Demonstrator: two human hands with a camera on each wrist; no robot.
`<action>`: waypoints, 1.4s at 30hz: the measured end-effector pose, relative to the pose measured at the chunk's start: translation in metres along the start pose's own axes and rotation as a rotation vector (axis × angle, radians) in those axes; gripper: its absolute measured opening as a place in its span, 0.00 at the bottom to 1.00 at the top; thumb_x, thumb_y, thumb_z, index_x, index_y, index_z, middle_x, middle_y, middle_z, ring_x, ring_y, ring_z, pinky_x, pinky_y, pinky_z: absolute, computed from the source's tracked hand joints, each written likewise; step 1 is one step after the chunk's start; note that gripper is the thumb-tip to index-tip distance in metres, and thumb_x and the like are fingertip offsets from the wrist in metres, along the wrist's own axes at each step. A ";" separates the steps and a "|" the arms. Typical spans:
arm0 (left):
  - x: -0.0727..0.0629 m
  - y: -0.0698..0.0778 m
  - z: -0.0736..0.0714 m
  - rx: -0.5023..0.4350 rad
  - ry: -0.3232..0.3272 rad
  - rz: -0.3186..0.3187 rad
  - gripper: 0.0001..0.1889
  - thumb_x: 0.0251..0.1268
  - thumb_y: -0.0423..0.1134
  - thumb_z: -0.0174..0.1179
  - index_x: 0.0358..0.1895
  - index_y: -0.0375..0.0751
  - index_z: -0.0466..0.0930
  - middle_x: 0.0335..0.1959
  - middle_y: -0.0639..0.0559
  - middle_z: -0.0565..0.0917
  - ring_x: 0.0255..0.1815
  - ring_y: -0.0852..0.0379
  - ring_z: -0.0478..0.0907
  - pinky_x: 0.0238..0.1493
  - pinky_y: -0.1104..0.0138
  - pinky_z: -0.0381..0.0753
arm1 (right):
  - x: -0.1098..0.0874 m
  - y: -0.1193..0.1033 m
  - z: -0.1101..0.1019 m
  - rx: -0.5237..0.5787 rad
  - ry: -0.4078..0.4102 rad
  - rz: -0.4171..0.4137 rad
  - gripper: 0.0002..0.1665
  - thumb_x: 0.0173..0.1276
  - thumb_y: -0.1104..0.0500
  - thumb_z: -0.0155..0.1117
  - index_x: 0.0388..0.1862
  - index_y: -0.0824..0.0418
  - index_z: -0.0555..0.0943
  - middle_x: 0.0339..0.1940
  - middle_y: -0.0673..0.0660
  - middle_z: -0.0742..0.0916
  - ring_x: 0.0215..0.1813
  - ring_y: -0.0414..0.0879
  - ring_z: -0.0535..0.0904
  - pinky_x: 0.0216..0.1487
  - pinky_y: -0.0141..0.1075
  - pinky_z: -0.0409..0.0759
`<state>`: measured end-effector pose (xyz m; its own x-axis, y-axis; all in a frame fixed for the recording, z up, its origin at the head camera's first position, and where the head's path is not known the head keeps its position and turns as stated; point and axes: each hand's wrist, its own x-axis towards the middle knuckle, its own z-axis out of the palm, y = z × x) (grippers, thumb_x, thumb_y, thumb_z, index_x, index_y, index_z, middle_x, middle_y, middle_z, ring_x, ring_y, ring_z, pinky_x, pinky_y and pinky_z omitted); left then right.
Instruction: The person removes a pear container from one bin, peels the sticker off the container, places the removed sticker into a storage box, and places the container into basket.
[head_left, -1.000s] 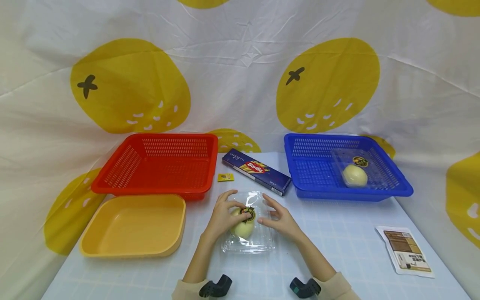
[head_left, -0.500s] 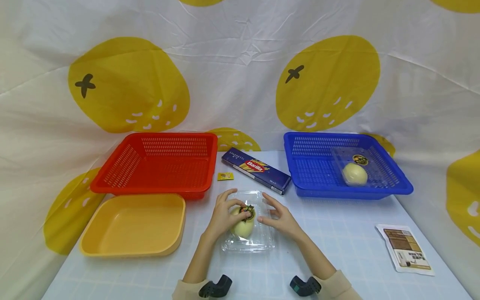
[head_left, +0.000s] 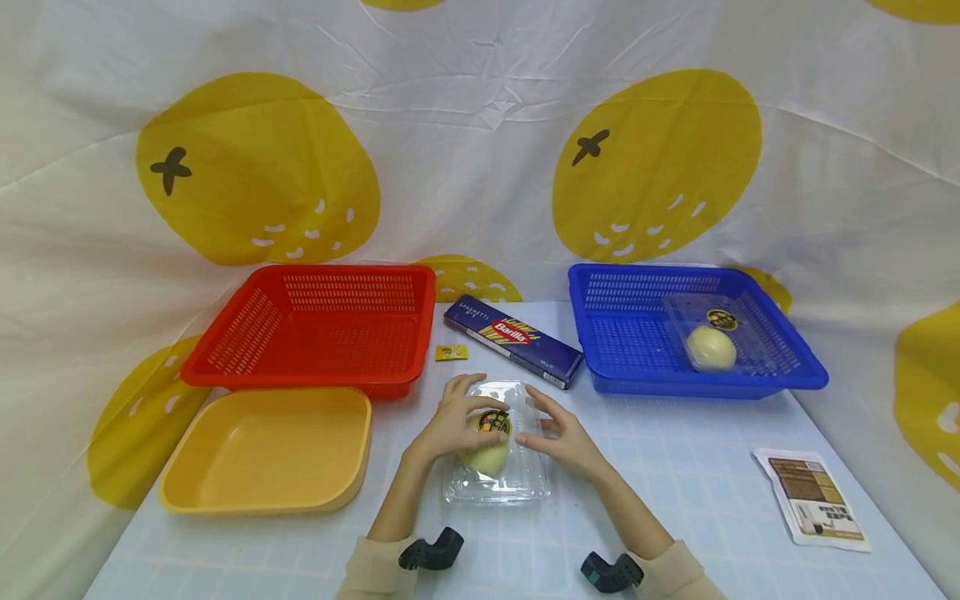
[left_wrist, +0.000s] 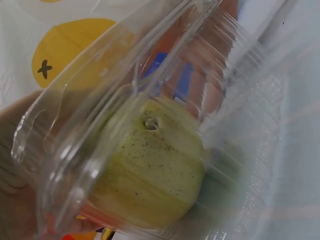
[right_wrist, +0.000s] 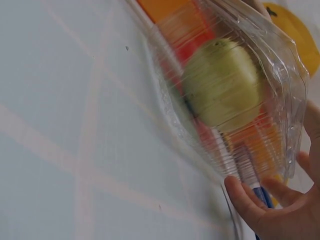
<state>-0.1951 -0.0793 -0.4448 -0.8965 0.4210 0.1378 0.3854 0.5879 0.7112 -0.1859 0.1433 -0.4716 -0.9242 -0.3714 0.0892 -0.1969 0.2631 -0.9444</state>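
Note:
A clear plastic clamshell box (head_left: 521, 483) stands on the table in front of me, with a round sticker on top. Inside lies a pale yellow-green round fruit (head_left: 487, 461), its speckled skin and stem dimple plain in the left wrist view (left_wrist: 155, 170). My left hand (head_left: 453, 429) reaches over the left side of the box, thumb and fingers spread on its lid around the sticker. Along the right side is my right hand (head_left: 566, 442), thumb and fingers apart and lightly bent at the box's edge. The right wrist view shows its thumb beside the box wall.
Behind the box lie a blue spaghetti box (head_left: 513, 340) and a small yellow packet (head_left: 451, 352). A red basket (head_left: 307, 383) and a yellow tub (head_left: 266, 508) stand left. A blue basket (head_left: 705, 385) holding another boxed fruit (head_left: 710, 348) stands right, above a white-and-brown pouch (head_left: 813, 500).
My left hand has shifted slightly right and away from me over the lid, its thumb and index finger parting around the sticker. The right hand and the box stay in place.

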 end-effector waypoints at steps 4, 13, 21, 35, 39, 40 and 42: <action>0.003 0.002 -0.003 0.000 -0.046 -0.016 0.22 0.42 0.53 0.73 0.45 0.56 0.85 0.69 0.42 0.61 0.70 0.40 0.46 0.61 0.35 0.54 | -0.001 -0.001 -0.001 -0.002 -0.002 -0.011 0.45 0.59 0.60 0.69 0.73 0.58 0.60 0.72 0.62 0.64 0.67 0.65 0.63 0.60 0.54 0.69; 0.004 -0.001 -0.004 -0.024 -0.048 0.010 0.20 0.40 0.53 0.74 0.41 0.55 0.86 0.69 0.42 0.62 0.70 0.40 0.47 0.61 0.35 0.54 | -0.001 -0.001 -0.001 0.013 -0.005 -0.034 0.45 0.59 0.62 0.68 0.73 0.61 0.59 0.72 0.65 0.64 0.67 0.66 0.62 0.59 0.56 0.70; -0.004 -0.011 -0.003 -0.154 -0.037 0.030 0.26 0.43 0.48 0.73 0.51 0.48 0.83 0.73 0.42 0.55 0.74 0.35 0.36 0.62 0.31 0.42 | 0.000 0.002 0.000 0.005 0.000 -0.013 0.44 0.60 0.59 0.69 0.73 0.58 0.60 0.72 0.62 0.64 0.69 0.64 0.61 0.61 0.55 0.68; -0.023 -0.014 -0.004 -0.225 0.105 0.038 0.28 0.46 0.42 0.72 0.52 0.33 0.80 0.71 0.42 0.62 0.73 0.37 0.47 0.65 0.37 0.46 | -0.001 -0.001 0.001 0.020 0.002 -0.006 0.45 0.59 0.61 0.69 0.73 0.58 0.59 0.71 0.64 0.65 0.66 0.65 0.65 0.60 0.55 0.70; -0.031 -0.007 0.000 -0.187 0.231 0.033 0.24 0.43 0.41 0.74 0.46 0.33 0.84 0.65 0.39 0.70 0.70 0.38 0.58 0.65 0.40 0.54 | -0.002 -0.002 0.001 0.034 -0.006 -0.010 0.45 0.59 0.62 0.68 0.73 0.59 0.58 0.71 0.66 0.64 0.64 0.68 0.66 0.59 0.56 0.70; -0.033 -0.005 0.001 -0.162 0.264 0.040 0.23 0.43 0.41 0.74 0.44 0.34 0.84 0.63 0.38 0.72 0.68 0.37 0.61 0.64 0.40 0.56 | -0.002 -0.002 0.001 0.034 -0.006 -0.010 0.46 0.59 0.63 0.68 0.73 0.59 0.58 0.71 0.66 0.64 0.64 0.68 0.66 0.59 0.56 0.70; -0.036 -0.002 0.006 -0.111 0.331 0.052 0.20 0.43 0.40 0.74 0.42 0.35 0.86 0.59 0.38 0.75 0.64 0.37 0.66 0.62 0.41 0.61 | -0.002 -0.001 0.001 0.028 -0.006 -0.009 0.46 0.59 0.63 0.68 0.73 0.59 0.58 0.71 0.66 0.64 0.64 0.67 0.66 0.59 0.55 0.70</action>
<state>-0.1625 -0.0914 -0.4557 -0.9058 0.1908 0.3784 0.4221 0.4850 0.7659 -0.1833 0.1432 -0.4708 -0.9204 -0.3789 0.0961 -0.1962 0.2351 -0.9520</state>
